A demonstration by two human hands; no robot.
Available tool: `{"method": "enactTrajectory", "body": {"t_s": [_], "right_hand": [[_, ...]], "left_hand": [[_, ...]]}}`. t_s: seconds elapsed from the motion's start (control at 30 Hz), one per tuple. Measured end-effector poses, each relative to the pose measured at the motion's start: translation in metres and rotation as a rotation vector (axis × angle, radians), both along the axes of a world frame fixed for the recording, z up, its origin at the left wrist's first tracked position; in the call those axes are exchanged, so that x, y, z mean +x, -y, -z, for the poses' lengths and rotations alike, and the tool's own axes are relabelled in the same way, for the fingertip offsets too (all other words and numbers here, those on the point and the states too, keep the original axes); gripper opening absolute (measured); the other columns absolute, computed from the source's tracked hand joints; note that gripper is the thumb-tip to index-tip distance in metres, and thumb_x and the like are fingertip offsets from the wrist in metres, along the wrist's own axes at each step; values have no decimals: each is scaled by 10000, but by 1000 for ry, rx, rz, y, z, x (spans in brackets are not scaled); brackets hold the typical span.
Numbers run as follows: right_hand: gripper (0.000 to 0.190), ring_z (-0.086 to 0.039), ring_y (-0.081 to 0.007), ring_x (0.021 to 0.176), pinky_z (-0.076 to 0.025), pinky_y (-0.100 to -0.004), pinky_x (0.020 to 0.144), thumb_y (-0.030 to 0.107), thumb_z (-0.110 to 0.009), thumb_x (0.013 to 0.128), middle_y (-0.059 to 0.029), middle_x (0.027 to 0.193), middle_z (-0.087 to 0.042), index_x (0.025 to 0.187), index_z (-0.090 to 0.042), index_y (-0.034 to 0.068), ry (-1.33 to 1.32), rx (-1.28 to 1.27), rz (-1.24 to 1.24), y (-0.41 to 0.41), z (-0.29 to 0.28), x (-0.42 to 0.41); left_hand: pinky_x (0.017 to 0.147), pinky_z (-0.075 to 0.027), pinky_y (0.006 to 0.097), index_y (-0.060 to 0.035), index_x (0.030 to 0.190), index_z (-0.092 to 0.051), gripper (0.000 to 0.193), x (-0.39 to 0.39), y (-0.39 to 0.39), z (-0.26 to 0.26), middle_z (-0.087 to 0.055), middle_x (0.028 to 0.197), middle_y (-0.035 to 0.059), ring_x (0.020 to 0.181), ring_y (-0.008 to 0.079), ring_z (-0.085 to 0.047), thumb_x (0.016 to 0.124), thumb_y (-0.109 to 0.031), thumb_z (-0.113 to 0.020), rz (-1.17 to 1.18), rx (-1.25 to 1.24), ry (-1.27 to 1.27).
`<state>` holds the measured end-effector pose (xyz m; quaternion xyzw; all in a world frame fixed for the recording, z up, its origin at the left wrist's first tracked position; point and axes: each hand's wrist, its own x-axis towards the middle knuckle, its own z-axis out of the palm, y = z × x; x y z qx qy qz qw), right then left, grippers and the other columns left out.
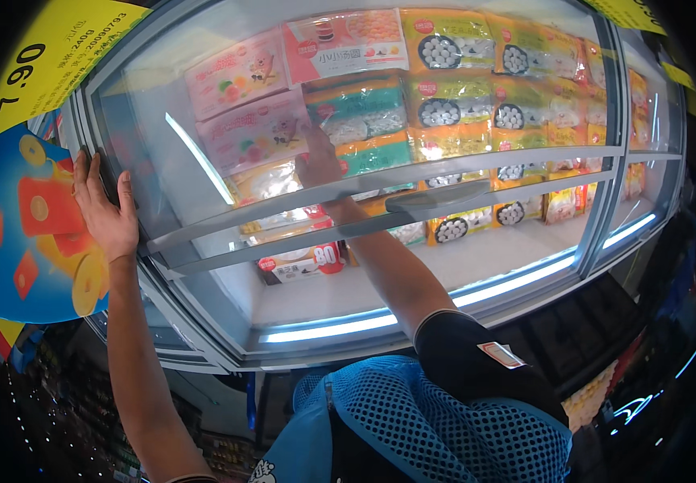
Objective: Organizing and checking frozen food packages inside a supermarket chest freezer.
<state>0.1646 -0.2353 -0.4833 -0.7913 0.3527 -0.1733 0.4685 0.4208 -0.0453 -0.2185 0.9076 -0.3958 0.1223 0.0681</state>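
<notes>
My left hand rests with its fingers spread on the left side frame of a glass-topped display freezer. My right arm reaches into the freezer through the gap in front of the sliding glass lid, and my right hand shows hazily through the glass. Its fingers touch or nearly touch the lower pink package, beside a green package of white balls. Whether that hand grips anything is unclear. Another pink package lies above, next to a red and white one.
Yellow packages of white balls fill rows to the right. A white and red package lies near the front. The lid has a grey handle. A blue poster and a yellow price sign stand at the left.
</notes>
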Motion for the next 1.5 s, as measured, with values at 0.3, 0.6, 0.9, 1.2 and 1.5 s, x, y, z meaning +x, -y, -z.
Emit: {"method": "enactTrajectory", "body": {"t_s": [0.3,0.6,0.9,1.2,1.5], "right_hand": [[478,-540,-466,1318,-446,-516,1130,210,-678,949,-292,1448,-534,1362,-566,-3,-119,171,-108,-5,6,-42],[660,-483,-446,1374,-426,-541,1131,131,-708,799,-258,1520,-462,1428,-538,29,-260,-458,-248,71,5,-55],[709,-438,-438,1444,-398,-536,1176,109,-665,798,-214,1588,-428,1495,-539,132,-58,-746,-147,132,13,22],[710,-375,-398,1511,-363,-537,1201,110,-619,852,-124,1640,-406,1527,-522,306,-254,-679,-275,167,31,25],[673,-373,-405,1496,-329,-561,1214,161,-647,829,-179,1627,-394,1487,-518,94,-49,-530,-239,133,22,-9]], "left_hand": [[1239,-298,481,-49,1458,-566,558,2,-5,2,-462,1601,155,1497,367,-395,1041,-418,-610,-1,4,13],[1231,-314,468,-46,1463,-561,559,2,-4,3,-460,1601,157,1492,371,-397,1051,-424,-589,6,9,12],[1226,-324,472,-48,1458,-564,554,-1,-3,2,-462,1592,163,1484,373,-409,1045,-414,-605,-9,7,-7],[1233,-306,487,-52,1449,-572,548,4,-4,3,-474,1582,165,1481,373,-417,1039,-413,-610,19,-12,1],[1242,-286,499,-51,1451,-568,552,-1,-4,-1,-457,1596,163,1503,364,-392,1032,-407,-616,-17,19,-2]]}}
